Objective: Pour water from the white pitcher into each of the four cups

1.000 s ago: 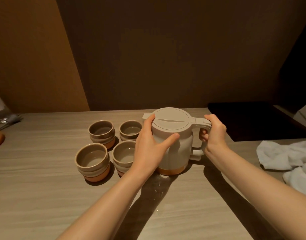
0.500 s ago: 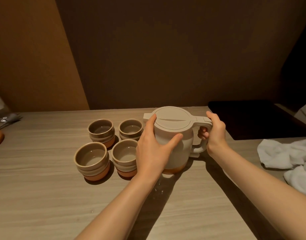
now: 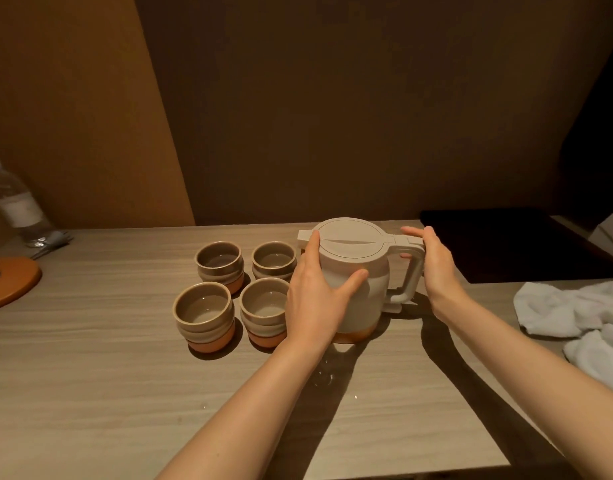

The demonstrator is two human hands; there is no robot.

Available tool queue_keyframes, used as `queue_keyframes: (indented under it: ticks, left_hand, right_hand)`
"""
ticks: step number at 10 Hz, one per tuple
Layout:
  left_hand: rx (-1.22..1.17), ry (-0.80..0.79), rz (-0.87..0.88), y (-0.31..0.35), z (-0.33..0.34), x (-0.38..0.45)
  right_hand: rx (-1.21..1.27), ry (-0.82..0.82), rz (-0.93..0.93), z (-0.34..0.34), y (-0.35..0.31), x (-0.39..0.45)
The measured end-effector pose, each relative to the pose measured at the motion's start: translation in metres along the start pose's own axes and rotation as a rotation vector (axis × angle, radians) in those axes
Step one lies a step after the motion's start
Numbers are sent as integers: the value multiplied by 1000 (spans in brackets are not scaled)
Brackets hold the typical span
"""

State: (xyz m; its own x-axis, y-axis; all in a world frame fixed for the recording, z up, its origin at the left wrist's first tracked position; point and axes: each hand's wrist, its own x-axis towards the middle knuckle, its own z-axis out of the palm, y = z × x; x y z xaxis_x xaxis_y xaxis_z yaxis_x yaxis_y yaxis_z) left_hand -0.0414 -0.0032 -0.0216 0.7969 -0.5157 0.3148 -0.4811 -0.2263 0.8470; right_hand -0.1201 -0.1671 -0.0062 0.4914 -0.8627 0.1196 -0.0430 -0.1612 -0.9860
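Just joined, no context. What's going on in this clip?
A person is at a wooden table with a white pitcher and four cups grouped at its left. The left hand wraps around the pitcher's body; the right hand sits against the handle, fingers mostly extended. The pitcher stands upright with its lid on, not pouring. At least the nearer cups appear to hold water. A white towel lies on the right.

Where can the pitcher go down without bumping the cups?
Bare tabletop in front of the cups is widest. A smaller patch lies between the pitcher and the towel. It is crowded left of the pitcher, where the left hand nearly meets the cups.
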Motion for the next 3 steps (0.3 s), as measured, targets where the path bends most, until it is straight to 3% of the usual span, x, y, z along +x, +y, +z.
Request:
queue_keyframes:
  ticks: [2,3]
  left_hand:
    - [-37,-100,7,-1,-22,-17]
    - [-26,-122,-34,6,-33,-30]
  right_hand:
    - [-265,80,-118,-20,-6,-38]
    - [-262,79,-144,-20,-11,-65]
